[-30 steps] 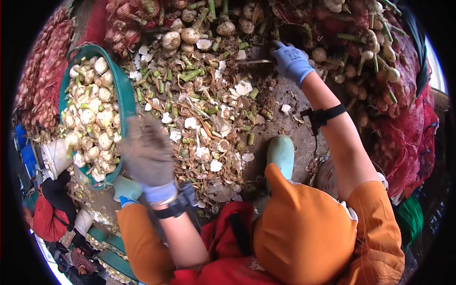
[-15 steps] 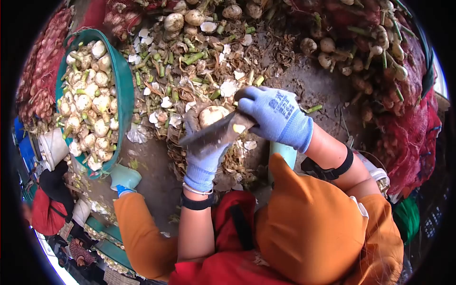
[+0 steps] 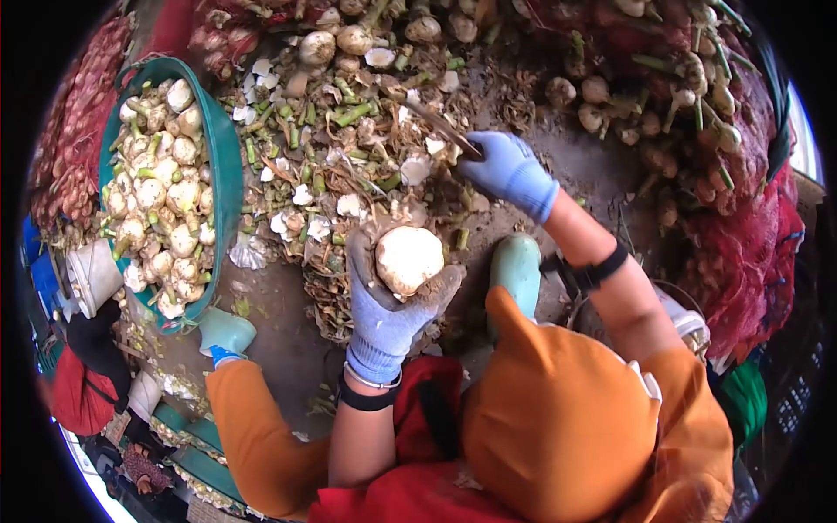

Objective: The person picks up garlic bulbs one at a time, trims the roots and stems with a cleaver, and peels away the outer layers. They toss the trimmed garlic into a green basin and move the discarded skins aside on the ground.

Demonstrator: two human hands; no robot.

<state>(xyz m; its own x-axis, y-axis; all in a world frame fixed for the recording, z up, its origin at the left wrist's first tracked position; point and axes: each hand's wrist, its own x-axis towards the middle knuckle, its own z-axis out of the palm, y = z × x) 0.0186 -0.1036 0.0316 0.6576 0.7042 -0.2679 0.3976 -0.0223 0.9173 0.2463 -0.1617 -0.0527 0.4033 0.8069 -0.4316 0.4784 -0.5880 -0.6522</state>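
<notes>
A round, pale bulb (image 3: 410,261), looking like garlic, rests in the palm of my left hand (image 3: 384,305), its gloved fingers curled round the sides. My right hand (image 3: 508,173), also in a pale blue glove, grips the handle of a knife (image 3: 445,128). The blade points up and left above the pile of trimmings, apart from the bulb. Cut stems, skins and white slices make up this pile (image 3: 349,157) on the ground beyond my left hand. On the left stands a green tub (image 3: 228,183) holding several trimmed bulbs (image 3: 153,193).
Untrimmed bulbs (image 3: 595,90) with stems lie at the top right beside a red net sack (image 3: 741,279). Full net sacks (image 3: 78,131) stand at the far left. A white bucket (image 3: 94,275) is below them. A person in red (image 3: 80,392) sits at the lower left.
My right hand and the knife have moved up and away from the bulb. My left hand has come lower and turned, so the bulb's pale face shows fully.
</notes>
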